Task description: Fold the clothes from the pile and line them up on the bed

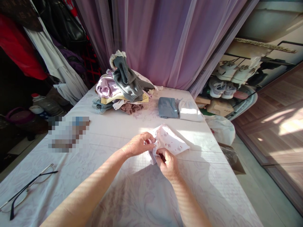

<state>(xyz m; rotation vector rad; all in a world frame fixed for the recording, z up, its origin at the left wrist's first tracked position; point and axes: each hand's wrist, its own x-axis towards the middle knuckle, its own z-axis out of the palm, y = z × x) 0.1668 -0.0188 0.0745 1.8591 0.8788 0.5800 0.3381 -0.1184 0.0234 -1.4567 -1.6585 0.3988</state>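
In the middle of the table lies a small white printed garment [174, 138], partly folded, its far right end coming to a point. My left hand [139, 144] pinches its left edge between thumb and fingers. Close beside it, my right hand [167, 163] is closed on the near edge of the same cloth, fingers curled. Both hands hide part of that edge, so the kind of garment cannot be made out. Behind them are a folded blue-grey garment [167, 107] and a folded white garment [190, 109], side by side.
A heap of clothes [127, 85] stands at the back of the table [113, 192]. Eyeglasses [30, 187] lie at the left front, with a blurred-out item [69, 134] beyond them. A purple curtain [153, 41] hangs behind; shoes [217, 86] sit on a rack at right.
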